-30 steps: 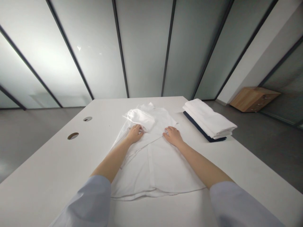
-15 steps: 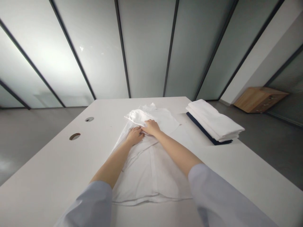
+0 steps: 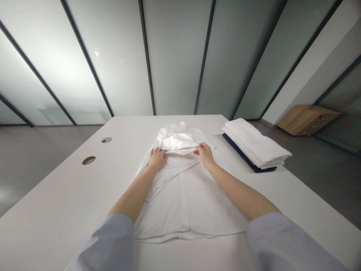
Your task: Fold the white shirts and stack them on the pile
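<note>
The table (image 3: 70, 199) spans the lower frame. The white garment (image 3: 163, 210) lies at centre, apparently spread for flatness. Right of centre, folded white cloth (image 3: 254, 143) rests on dark fabric (image 3: 239, 152). Right hand (image 3: 205, 154): fingers pinch the garment's folded edge, apparently for tension. Left hand (image 3: 158, 159): fingers rest on it; grip indeterminable. No legible writing.

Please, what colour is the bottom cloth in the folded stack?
The bottom cloth is dark navy blue, shown in the head view.

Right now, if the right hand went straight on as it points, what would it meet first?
The right hand would likely meet the white fabric fold it seems to pinch; depth is unclear.
</note>
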Demonstrator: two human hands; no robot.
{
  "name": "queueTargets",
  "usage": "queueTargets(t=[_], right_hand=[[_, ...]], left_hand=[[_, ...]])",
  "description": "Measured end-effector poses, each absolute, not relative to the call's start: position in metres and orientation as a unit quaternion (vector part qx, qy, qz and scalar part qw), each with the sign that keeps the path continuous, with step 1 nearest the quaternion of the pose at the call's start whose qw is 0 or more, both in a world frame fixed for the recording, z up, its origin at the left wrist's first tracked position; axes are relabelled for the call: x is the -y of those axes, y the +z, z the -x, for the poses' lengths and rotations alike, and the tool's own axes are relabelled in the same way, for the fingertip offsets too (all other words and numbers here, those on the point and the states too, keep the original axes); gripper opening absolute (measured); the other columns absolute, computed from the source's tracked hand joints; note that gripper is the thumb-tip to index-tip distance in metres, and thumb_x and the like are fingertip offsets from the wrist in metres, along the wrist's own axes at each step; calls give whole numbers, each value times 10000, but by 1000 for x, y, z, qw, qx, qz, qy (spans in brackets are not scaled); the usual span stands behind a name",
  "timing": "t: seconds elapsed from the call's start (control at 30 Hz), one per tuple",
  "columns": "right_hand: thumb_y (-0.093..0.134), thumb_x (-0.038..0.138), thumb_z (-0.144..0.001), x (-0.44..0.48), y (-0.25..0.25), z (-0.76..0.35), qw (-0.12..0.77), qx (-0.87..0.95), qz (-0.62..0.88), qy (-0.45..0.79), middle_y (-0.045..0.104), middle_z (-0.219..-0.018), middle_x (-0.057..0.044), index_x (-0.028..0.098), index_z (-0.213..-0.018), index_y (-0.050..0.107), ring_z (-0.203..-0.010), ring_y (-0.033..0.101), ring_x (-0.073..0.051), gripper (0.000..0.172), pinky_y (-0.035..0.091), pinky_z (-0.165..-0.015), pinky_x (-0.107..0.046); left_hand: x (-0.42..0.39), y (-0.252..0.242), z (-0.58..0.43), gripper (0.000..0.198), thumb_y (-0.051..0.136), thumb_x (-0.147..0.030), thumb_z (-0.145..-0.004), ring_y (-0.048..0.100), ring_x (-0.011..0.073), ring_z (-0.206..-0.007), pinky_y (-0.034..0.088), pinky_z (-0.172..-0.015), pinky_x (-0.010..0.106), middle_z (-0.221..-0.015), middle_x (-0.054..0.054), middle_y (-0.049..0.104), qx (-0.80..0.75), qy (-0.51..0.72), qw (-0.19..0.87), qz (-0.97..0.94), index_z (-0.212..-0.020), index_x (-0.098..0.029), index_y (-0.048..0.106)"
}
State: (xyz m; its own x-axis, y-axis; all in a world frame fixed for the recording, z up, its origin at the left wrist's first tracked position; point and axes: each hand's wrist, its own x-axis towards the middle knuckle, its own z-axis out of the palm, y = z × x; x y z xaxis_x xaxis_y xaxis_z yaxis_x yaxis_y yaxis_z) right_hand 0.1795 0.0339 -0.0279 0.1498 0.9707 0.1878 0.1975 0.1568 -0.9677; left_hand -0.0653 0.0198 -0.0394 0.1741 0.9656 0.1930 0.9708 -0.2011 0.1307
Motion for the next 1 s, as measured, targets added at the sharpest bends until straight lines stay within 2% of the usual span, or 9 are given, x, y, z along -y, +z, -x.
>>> queueTargets(t=[0.07, 0.13, 0.23, 0.37, 0.57, 0.67, 0.73, 0.83, 1.0], right_hand=[[549, 364, -708, -14, -35, -207, 455, 601, 559, 347, 587, -640, 17, 216, -654, 506, -665, 603, -171, 163, 483, -643, -279], [593, 392, -699, 1, -39, -228, 402, 656, 573, 284, 639, -743, -6, 211, -717, 570, -700, 600, -173, 183, 478, -686, -296], [557, 398, -751, 6, -33, -238, 409, 683, 576, 188, 666, -952, -50, 209, -892, 611, -807, 604, -185, 242, 475, -732, -312], [504, 317, -812, -14, -4, -204, 389, 743, 537, 87, 668, -1026, -81, 188, -979, 634, -912, 600, -201, 247, 466, -811, -316], [549, 302, -830, -42, 12, -124, 121, 831, 540, 55, 664, -1128, -106, 192, -1042, 687, -1072, 579, -248, 276, 438, -892, -317], [585, 374, -818, -47, -2, -107, 52, 814, 575, 70, 604, -1216, -156, 169, -1102, 662, -1061, 594, -290, 359, 460, -858, -347], [549, 352, -852, -49, -13, -105, 67, 800, 591, 84, 588, -1226, -172, 161, -1078, 660, -1024, 615, -286, 316, 463, -851, -354], [471, 225, -884, -51, -21, -111, 142, 779, 599, 114, 645, -1105, -153, 167, -939, 667, -993, 628, -263, 212, 455, -866, -355], [449, 239, -849, -45, -11, -137, 410, 644, 589, 264, 677, -891, -55, 196, -908, 604, -840, 647, -197, 171, 513, -750, -307]], left_hand=[[-20, -40, 65, 391, 423, -239, -878, 358, 249, -1356, 280, -1118, 434, -1443, 98, 450, 639, -115, 15, 761, -1233, -197, 581], [-21, -40, 65, 365, 412, -244, -888, 372, 248, -1347, 325, -1089, 421, -1444, 96, 450, 637, -114, 14, 763, -1196, -197, 601], [-22, -41, 65, 357, 403, -235, -893, 376, 254, -1344, 340, -1077, 434, -1431, 91, 470, 631, -112, 12, 767, -1183, -205, 609], [-22, -42, 66, 381, 394, -205, -893, 357, 252, -1360, 341, -1082, 434, -1450, 78, 452, 624, -111, 0, 774, -1217, -218, 595], [-23, -43, 69, 411, 392, -189, -887, 357, 248, -1362, 347, -1084, 431, -1456, 55, 447, 620, -108, -16, 777, -1248, -243, 580], [-23, -45, 70, 408, 383, -188, -887, 374, 238, -1348, 355, -1082, 412, -1434, 52, 469, 615, -112, -13, 781, -1233, -240, 593], [-24, -46, 70, 410, 377, -188, -885, 387, 233, -1336, 362, -1076, 411, -1417, 52, 487, 609, -118, -12, 784, -1224, -244, 601], [-23, -45, 69, 437, 369, -191, -881, 397, 235, -1322, 376, -1058, 425, -1411, 63, 491, 610, -119, -12, 783, -1262, -248, 575], [-22, -39, 65, 503, 379, -215, -877, 396, 259, -1311, 379, -1035, 446, -1456, 72, 432, 646, -105, -14, 756, -1368, -267, 477]])
